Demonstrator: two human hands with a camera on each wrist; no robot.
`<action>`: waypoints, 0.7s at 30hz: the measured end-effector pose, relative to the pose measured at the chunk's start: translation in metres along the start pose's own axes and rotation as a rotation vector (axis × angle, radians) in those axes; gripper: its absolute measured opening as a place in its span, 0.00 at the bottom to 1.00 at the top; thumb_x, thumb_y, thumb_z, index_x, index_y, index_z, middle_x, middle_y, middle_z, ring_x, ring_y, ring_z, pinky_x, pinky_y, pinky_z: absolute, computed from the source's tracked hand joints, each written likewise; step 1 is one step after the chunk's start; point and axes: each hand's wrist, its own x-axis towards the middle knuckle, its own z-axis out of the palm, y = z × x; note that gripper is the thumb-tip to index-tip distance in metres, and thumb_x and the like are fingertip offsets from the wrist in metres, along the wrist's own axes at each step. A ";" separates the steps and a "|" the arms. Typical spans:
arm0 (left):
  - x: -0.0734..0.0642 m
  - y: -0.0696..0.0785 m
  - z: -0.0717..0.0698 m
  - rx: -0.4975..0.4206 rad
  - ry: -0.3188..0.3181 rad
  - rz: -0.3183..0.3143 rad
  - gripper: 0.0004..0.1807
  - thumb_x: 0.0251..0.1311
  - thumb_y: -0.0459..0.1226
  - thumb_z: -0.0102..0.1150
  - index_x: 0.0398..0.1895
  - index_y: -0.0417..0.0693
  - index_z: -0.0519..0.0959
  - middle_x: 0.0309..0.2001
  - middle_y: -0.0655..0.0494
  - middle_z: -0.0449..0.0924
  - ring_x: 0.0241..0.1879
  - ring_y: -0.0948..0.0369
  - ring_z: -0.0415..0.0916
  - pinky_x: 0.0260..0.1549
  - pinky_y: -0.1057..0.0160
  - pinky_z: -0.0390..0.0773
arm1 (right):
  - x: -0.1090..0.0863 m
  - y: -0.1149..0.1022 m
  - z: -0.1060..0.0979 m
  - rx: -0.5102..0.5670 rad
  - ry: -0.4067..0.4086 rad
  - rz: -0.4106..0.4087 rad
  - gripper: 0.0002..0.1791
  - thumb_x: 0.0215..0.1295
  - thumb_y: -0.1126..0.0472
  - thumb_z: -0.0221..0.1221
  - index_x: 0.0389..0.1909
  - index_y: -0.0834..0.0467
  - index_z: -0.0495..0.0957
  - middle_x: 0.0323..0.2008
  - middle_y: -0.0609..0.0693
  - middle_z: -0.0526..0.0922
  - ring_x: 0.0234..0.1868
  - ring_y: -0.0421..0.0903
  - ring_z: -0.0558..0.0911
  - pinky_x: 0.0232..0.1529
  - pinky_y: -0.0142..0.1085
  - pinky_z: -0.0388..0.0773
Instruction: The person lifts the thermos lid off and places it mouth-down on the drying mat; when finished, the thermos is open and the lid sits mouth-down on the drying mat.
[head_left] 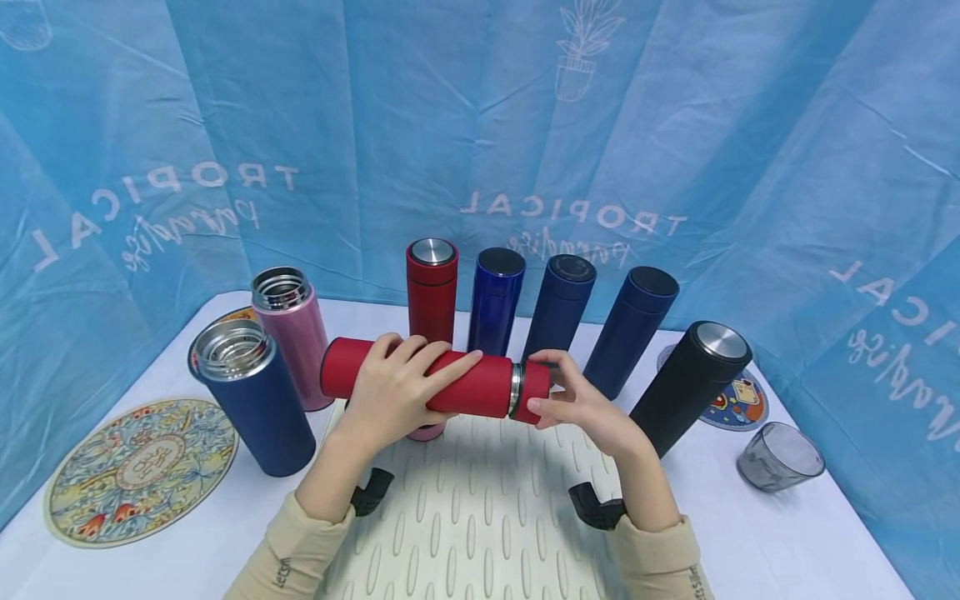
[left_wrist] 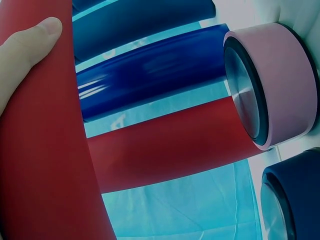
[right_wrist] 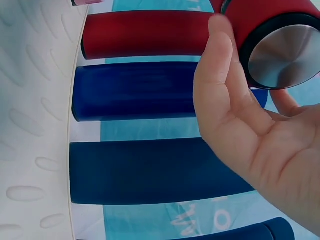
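Observation:
A red thermos (head_left: pixel 480 385) lies sideways in the air above the ribbed white mat, a silvery ring showing between its body and its lid. My left hand (head_left: pixel 397 392) grips the body; in the left wrist view the thumb (left_wrist: pixel 37 42) lies along the red surface. At the other end, my right hand (head_left: pixel 581 404) holds the red lid (head_left: pixel 534 392) between thumb and fingers. The lid's brushed steel top (right_wrist: pixel 285 57) faces the right palm. Beneath the thermos sits a pink lid (left_wrist: pixel 290 85), with a dark blue lid (left_wrist: pixel 300 195) near it.
Behind stand another red thermos (head_left: pixel 432 292), a glossy blue one (head_left: pixel 495 304) and two dark blue ones; a black thermos (head_left: pixel 686 383) and a glass (head_left: pixel 780 457) are right. Lidless blue (head_left: pixel 258 417) and pink (head_left: pixel 296 342) bottles stand left, near a patterned round mat (head_left: pixel 142 467).

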 end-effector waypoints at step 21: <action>0.000 -0.001 0.000 -0.014 0.017 -0.011 0.46 0.27 0.57 0.74 0.60 0.63 0.71 0.42 0.52 0.79 0.40 0.52 0.75 0.39 0.50 0.74 | -0.006 -0.005 -0.002 -0.144 0.105 -0.230 0.43 0.39 0.74 0.68 0.56 0.55 0.55 0.58 0.53 0.61 0.56 0.58 0.67 0.48 0.45 0.76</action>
